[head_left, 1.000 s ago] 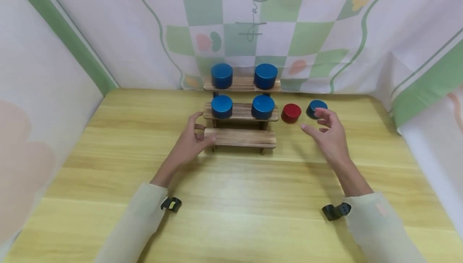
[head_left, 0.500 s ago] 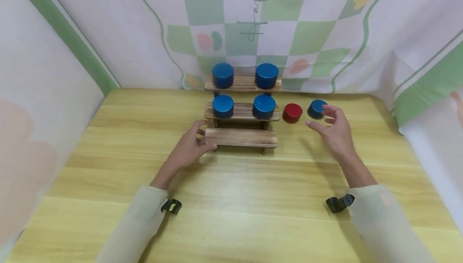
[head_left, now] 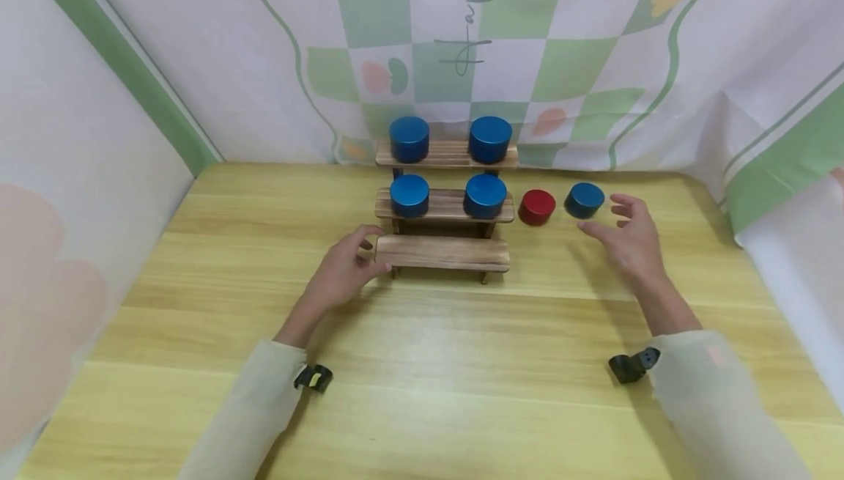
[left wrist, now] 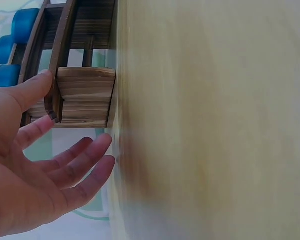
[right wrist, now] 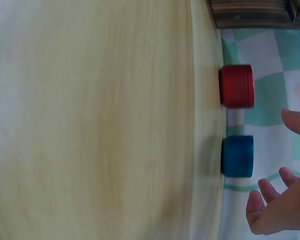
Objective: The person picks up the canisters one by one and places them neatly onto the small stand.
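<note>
A three-tier wooden stand (head_left: 443,253) is at the back of the table, its lowest step bare. Blue round tins sit in pairs on its upper steps, among them one tin (head_left: 409,196) on the middle step. My left hand (head_left: 343,267) is at the left end of the lowest step, thumb and index finger either side of that end, other fingers spread in the left wrist view. On the table right of the stand are a red round tin (head_left: 537,207) and a blue round tin (head_left: 584,200). My right hand (head_left: 634,245) hovers just right of that blue tin, fingers apart, holding nothing.
The pale wood table (head_left: 422,377) stretches in front of the stand. Behind it hangs a checked green and white cloth (head_left: 508,69), with more cloth along both sides. Each wrist wears a black strap device, such as the right wrist device (head_left: 633,366).
My right hand has drawn away to the right, uncovering the blue tin on the table. My left hand has eased slightly back from the end of the lowest step.
</note>
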A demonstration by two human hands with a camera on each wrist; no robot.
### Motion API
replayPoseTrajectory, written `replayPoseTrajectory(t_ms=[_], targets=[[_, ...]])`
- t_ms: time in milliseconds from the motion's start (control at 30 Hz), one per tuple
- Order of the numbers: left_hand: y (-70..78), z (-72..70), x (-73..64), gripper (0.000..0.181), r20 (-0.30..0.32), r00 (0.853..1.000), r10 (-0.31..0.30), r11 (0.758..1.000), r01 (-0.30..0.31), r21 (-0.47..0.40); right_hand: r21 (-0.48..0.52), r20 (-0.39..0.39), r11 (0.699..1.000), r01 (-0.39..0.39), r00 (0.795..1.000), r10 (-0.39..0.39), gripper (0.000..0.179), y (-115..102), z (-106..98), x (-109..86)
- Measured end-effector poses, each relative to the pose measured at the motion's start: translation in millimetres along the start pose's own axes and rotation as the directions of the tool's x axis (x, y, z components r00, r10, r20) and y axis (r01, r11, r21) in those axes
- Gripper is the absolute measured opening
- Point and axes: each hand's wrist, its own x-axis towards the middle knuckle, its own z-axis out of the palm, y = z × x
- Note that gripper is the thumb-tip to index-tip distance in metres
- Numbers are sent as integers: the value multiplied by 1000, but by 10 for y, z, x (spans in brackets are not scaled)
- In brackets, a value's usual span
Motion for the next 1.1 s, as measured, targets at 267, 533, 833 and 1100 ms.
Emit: replayPoseTrajectory(t_ms=[267,533,833,1100], targets=[[-17,13,6,52,0,1000,-21,1000,21,-1,-22,7,997,-76,997,77,96,152,-120,119],[-27,29,-3,50,-12,999,-31,1000,31,-2,-20,149,999,-31,988,33,113,228,-194,265],[-38,5,-11,54,-3,1000,-21,1000,21,0,-13,231,999,-34,972,36,108,226,-199,449],[-49,16,2,53,12,999,-40,999,41,-4,11,271,998,-60,961,55,104,227,-190,564]])
